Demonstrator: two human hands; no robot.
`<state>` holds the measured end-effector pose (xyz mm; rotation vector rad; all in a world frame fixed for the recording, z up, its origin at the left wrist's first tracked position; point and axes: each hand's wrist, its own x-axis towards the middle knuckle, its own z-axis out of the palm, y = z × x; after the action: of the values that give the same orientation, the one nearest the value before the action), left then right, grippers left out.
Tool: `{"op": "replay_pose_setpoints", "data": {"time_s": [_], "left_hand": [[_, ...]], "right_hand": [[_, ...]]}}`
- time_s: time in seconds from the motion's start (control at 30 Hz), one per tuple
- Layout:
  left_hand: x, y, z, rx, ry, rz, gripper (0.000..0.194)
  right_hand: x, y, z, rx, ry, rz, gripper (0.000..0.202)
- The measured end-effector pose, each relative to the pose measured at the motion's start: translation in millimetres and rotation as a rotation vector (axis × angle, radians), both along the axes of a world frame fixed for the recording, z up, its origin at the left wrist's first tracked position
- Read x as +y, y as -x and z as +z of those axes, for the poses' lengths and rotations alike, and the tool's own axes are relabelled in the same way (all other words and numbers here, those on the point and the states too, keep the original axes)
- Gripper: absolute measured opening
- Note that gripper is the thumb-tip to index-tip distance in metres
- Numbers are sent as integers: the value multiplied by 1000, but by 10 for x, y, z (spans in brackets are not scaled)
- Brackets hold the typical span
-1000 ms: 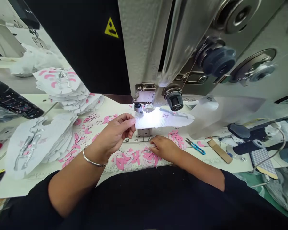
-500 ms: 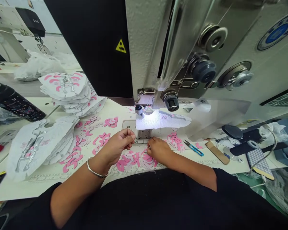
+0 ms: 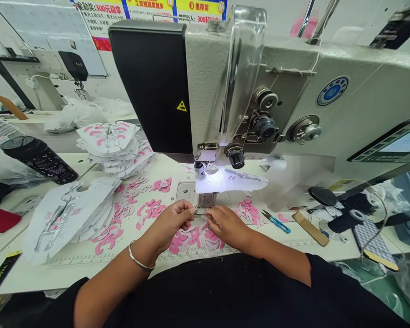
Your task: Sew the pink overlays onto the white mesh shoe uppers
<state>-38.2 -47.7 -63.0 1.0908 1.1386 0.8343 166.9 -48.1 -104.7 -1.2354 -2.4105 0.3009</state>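
Observation:
My left hand, with a bangle at its wrist, is closed in a pinch just in front of the sewing machine's needle plate. Facing it, my right hand also has its fingers pinched together, the fingertips a short gap apart. Whatever lies between the fingers is too small to make out. Behind them, a white shoe upper piece with grey and pink marks lies under the lit needle area. Pink cut pieces lie on the table below my hands.
Stacks of white upper pieces stand at the left, beside a dark bottle. More pink pieces are scattered there. Blue thread snips, a brown strip and a black thread spool lie right. The machine head overhangs the work.
The camera view has tilted upward, showing more of the machine and the wall posters. My fingertips have come slightly closer together. The white upper piece stays under the needle area.

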Motion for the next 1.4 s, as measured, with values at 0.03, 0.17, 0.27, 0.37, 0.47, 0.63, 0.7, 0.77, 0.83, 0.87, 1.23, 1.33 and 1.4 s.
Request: {"op": "replay_pose_setpoints", "data": {"time_s": [0.03, 0.17, 0.27, 0.37, 0.47, 0.63, 0.7, 0.77, 0.83, 0.87, 1.23, 1.33, 1.4], "left_hand": [[-20, -3, 15, -29, 25, -22, 27], [-100, -37, 90, -152, 93, -193, 27], [-108, -47, 81, -123, 49, -275, 26], [-44, -10, -48, 94, -117, -227, 24], [37, 28, -228, 477, -324, -195, 19], [89, -52, -406, 791, -465, -253, 11], [89, -112, -439, 855, -500, -266, 11], [91, -158, -464, 909, -522, -285, 10], [98, -181, -482, 948, -528, -307, 9], [103, -186, -487, 963, -526, -316, 9], [110, -120, -479, 1052, -515, -282, 2], [89, -109, -455, 1062, -512, -265, 3], [83, -109, -444, 1056, -509, -256, 3]], "right_hand": [[-30, -11, 62, 59, -42, 50, 17], [-124, -18, 279, 424, -188, 171, 13], [-127, -1, 318, 507, -23, 74, 7], [-66, -22, 219, 475, 161, -56, 5], [17, -89, 40, 476, 255, -171, 5], [101, -147, -151, 531, 371, -263, 9], [108, -134, -157, 561, 395, -255, 10], [101, -119, -143, 594, 429, -236, 12], [87, -111, -127, 624, 477, -215, 16], [82, -112, -123, 635, 500, -206, 18], [159, -183, -233, 478, 440, -167, 18], [165, -195, -228, 405, 344, -168, 19], [155, -196, -218, 374, 292, -174, 18]]}}
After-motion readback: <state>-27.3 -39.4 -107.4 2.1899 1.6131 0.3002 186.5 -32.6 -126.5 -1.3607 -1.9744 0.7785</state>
